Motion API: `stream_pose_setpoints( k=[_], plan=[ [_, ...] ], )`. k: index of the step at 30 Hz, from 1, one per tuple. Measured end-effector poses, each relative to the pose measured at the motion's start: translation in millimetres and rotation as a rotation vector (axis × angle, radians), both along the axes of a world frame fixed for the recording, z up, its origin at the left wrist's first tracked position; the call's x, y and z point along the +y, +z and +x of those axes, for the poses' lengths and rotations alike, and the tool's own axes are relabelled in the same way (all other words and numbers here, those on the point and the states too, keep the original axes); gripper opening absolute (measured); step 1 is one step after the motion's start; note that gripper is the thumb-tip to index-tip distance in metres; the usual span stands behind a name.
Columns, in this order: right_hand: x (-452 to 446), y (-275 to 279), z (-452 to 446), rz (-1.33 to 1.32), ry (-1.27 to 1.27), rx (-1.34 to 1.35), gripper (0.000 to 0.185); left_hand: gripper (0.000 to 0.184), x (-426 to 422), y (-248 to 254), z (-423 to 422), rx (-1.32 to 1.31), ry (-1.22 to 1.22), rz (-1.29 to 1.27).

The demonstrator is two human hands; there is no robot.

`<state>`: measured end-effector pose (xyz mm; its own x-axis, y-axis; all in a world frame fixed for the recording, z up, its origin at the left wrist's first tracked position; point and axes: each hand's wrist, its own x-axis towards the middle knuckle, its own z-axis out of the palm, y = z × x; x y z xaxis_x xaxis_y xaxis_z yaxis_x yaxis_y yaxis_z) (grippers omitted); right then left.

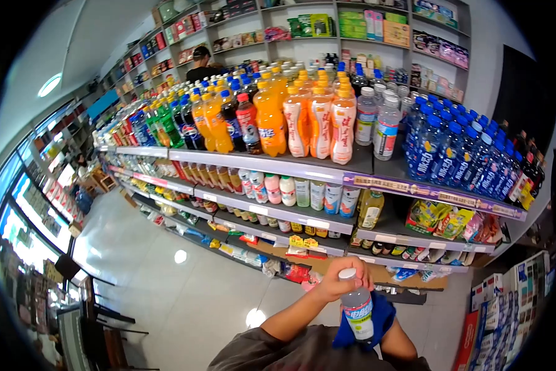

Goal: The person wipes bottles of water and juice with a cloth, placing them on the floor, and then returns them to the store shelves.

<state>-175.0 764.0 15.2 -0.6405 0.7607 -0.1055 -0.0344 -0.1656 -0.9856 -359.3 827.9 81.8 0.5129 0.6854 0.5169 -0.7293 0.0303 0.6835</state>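
Step in hand, by appearance: wiping of one drink bottle [359,312], label outward, cap on. Location: in front of the body, above the floor [210,297], near the lower shelves, slightly tilted.

Left hand [343,279]: closed around the bottle's neck, just below the white cap [348,272]. Right hand: hidden at the blue cloth [384,314], forearm [399,343] alone in view; whether clamped or loose, impossible to tell. Cloth: bunched behind and beside the lower bottle.

Next move, as judged: calls for a firm hold at the neck and a turn of bottle or cloth, for reach to the remaining sides; smooth plastic, liable to slip.

Count:
- Bottle in hand: 1.
- Blue cloth: 1.
- Orange-and-white bottles [320,127], top shelf, front: 3, side by side.
- Large orange soda bottle [269,127], front: 1, just left of these.
- Red-capped bottle [248,123]: 1, just left of the large soda.
- Clear white-capped bottles [387,128], front: 2.
- Blue-capped bottles [427,145], right end: many, too crowded for a sure count.
- Oil bottle [371,211], shelf below: 1.
- Person in a dark cap [200,65], beyond the shelves: 1.
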Motion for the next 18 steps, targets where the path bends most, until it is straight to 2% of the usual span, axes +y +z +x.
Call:
stream_pose_setpoints(
  k=[4, 7, 10, 11, 14, 16, 17, 18],
  plan=[
    [6, 1, 11, 0.15, -0.434, 0.068, 0.052, 0.012, -15, -11, -5, 0.283, 0.338, 0.005],
    [5, -10, -4, 0.374, -0.531, -0.035, 0.055, 0.013, -27, -26, 14, 0.447, 0.621, 0.044],
    [0, 1, -18, 0.591, -0.601, -0.182, 0.058, 0.015, -44, -18, 22, 0.427, 0.693, 0.02],
    [-3, 14, -22, 0.697, -0.645, -0.268, 0.06, 0.018, -40, -10, 21, 0.555, 0.864, 0.231],
    [-15, 37, -22, 0.827, -0.681, -0.404, 0.058, 0.021, -42, -13, 21, 0.572, 0.803, 0.228],
    [-15, 44, -22, 0.714, -0.598, -0.344, 0.054, 0.02, -44, -6, 19, 0.581, 0.788, 0.289],
    [-21, 61, -16, 0.621, -0.517, -0.442, 0.051, 0.02, -47, -4, 18, 0.587, 0.787, 0.313],
    [-17, 70, -13, 0.69, -0.493, -0.413, 0.046, 0.019, -48, -5, 18, 0.565, 0.746, 0.285]
  ],
)
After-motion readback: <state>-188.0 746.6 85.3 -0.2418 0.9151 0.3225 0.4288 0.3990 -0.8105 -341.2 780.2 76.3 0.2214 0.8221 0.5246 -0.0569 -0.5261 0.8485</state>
